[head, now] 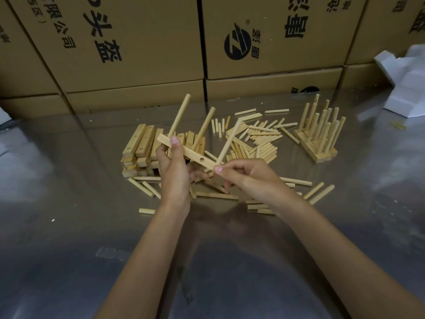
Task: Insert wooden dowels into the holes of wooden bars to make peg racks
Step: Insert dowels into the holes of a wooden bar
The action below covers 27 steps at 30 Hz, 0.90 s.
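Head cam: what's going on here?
A person is building a peg rack at a metal table. The left hand holds a wooden bar with two dowels already standing in it and one open hole showing. The right hand pinches a third dowel at the bar's near end, about to seat it. A stack of bare bars and loose dowels lie behind; finished racks stand to the right.

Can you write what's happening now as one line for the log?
left hand: holds bar | bar: two dowels in, one hole open | right hand: pinches third dowel
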{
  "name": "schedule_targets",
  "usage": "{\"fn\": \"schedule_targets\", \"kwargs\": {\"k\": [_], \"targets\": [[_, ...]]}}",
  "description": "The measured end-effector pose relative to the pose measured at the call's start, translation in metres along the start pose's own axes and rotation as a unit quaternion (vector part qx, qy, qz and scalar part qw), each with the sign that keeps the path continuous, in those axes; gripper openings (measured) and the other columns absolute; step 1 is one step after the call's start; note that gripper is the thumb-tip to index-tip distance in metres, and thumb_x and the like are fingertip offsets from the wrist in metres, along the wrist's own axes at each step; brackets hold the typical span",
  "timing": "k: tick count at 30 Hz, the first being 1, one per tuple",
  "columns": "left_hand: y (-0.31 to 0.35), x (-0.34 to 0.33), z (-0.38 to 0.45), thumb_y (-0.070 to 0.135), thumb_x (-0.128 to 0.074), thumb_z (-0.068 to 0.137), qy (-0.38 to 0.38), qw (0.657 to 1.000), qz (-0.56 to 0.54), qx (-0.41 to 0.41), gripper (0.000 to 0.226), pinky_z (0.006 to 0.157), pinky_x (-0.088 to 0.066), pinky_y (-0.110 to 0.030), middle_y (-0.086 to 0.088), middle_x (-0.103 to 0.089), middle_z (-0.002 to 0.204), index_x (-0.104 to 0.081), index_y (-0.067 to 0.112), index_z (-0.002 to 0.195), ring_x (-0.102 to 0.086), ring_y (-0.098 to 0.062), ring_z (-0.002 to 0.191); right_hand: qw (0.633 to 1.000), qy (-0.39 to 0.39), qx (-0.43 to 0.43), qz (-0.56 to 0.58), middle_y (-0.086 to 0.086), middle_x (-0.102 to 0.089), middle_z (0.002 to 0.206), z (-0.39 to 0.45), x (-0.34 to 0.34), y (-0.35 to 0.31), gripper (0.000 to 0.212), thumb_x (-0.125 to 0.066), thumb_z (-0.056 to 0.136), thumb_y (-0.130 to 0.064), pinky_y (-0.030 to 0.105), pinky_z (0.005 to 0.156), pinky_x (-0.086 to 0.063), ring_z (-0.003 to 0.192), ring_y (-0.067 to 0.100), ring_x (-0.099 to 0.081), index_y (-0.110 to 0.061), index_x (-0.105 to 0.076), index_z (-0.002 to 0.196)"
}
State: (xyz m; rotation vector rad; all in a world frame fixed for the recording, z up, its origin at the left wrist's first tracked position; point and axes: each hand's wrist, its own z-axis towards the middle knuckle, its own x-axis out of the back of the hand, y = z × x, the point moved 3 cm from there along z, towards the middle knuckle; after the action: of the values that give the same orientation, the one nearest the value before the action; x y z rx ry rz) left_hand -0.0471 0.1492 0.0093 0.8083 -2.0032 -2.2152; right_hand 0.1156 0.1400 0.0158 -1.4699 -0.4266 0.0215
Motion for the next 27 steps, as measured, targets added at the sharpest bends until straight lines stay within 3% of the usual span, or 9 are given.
{"fn": "schedule_targets", "kwargs": {"k": [3, 6, 8, 11, 14, 16, 20, 27], "targets": [[0.001, -0.005, -0.002, 0.044, -0.05, 0.101, -0.052, 0.998, -0.027, 0.019, 0.048, 0.059, -0.06, -0.031, -0.013, -0.067, 0.118, -0.039, 0.021, 0.142, -0.076, -0.029, 0.086, 0.999, 0.049, 0.018, 0.002, 0.005, -0.075, 0.084, 0.002, 0.014, -0.002, 0.013, -0.076, 0.086, -0.031, 0.02, 0.076, -0.052, 0.078, 0.01, -0.069, -0.02, -0.079, 0.091], [-0.004, -0.01, -0.005, 0.036, -0.052, 0.102, -0.111, 0.992, -0.02, 0.053, 0.052, 0.072, -0.062, -0.037, -0.011, -0.069, 0.121, -0.035, 0.021, 0.148, -0.074, -0.029, 0.098, 0.992, 0.124, 0.012, 0.004, 0.0, -0.075, 0.08, 0.005, 0.034, 0.001, 0.004, -0.077, 0.084, -0.026, 0.009, 0.063, -0.047, 0.07, 0.001, -0.063, -0.026, -0.079, 0.088], [-0.006, -0.011, -0.007, 0.034, -0.055, 0.101, -0.134, 0.989, 0.004, 0.069, 0.052, 0.071, -0.062, -0.037, -0.01, -0.073, 0.115, -0.036, 0.023, 0.148, -0.073, -0.027, 0.1, 0.979, 0.202, -0.014, 0.005, -0.009, -0.075, 0.075, 0.006, 0.059, 0.009, 0.006, -0.076, 0.084, -0.028, 0.006, 0.054, -0.047, 0.068, -0.005, -0.061, -0.027, -0.077, 0.09], [-0.009, -0.011, -0.005, 0.033, -0.058, 0.1, -0.137, 0.987, 0.032, 0.078, 0.051, 0.069, -0.062, -0.038, -0.003, -0.077, 0.105, -0.037, 0.026, 0.146, -0.074, -0.025, 0.097, 0.932, 0.352, -0.058, -0.058, -0.01, -0.073, 0.08, 0.004, 0.105, 0.029, 0.017, -0.077, 0.083, -0.033, 0.016, 0.07, -0.045, 0.087, 0.006, -0.066, -0.019, -0.079, 0.093], [-0.01, -0.011, -0.003, 0.032, -0.058, 0.1, -0.136, 0.987, 0.047, 0.076, 0.048, 0.068, -0.062, -0.039, -0.002, -0.077, 0.102, -0.04, 0.026, 0.144, -0.075, -0.025, 0.096, 0.874, 0.453, -0.105, -0.14, 0.009, -0.076, 0.096, -0.001, 0.135, 0.048, 0.031, -0.077, 0.082, -0.037, 0.029, 0.085, -0.049, 0.101, 0.027, -0.068, -0.012, -0.078, 0.1], [-0.011, -0.011, -0.002, 0.03, -0.059, 0.1, -0.135, 0.987, 0.05, 0.076, 0.045, 0.065, -0.062, -0.038, -0.002, -0.078, 0.1, -0.042, 0.026, 0.141, -0.075, -0.025, 0.094, 0.859, 0.47, -0.131, -0.158, 0.014, -0.075, 0.1, -0.002, 0.144, 0.058, 0.034, -0.076, 0.081, -0.039, 0.036, 0.091, -0.053, 0.102, 0.032, -0.067, -0.012, -0.078, 0.102], [-0.012, -0.01, -0.001, 0.027, -0.059, 0.1, -0.135, 0.986, 0.064, 0.074, 0.041, 0.062, -0.062, -0.038, -0.003, -0.078, 0.099, -0.044, 0.025, 0.139, -0.075, -0.025, 0.093, 0.867, 0.438, -0.144, -0.192, 0.011, -0.073, 0.086, 0.003, 0.142, 0.066, 0.024, -0.077, 0.082, -0.038, 0.043, 0.087, -0.055, 0.095, 0.033, -0.067, -0.014, -0.078, 0.087], [-0.012, -0.01, -0.002, 0.024, -0.058, 0.1, -0.142, 0.983, 0.088, 0.073, 0.036, 0.061, -0.062, -0.04, -0.006, -0.077, 0.101, -0.049, 0.021, 0.135, -0.076, -0.026, 0.09, 0.866, 0.381, -0.174, -0.275, 0.013, -0.069, 0.111, 0.005, 0.14, 0.069, 0.029, -0.076, 0.081, -0.045, 0.045, 0.093, -0.052, 0.11, 0.032, -0.06, -0.023, -0.078, 0.1]]}}
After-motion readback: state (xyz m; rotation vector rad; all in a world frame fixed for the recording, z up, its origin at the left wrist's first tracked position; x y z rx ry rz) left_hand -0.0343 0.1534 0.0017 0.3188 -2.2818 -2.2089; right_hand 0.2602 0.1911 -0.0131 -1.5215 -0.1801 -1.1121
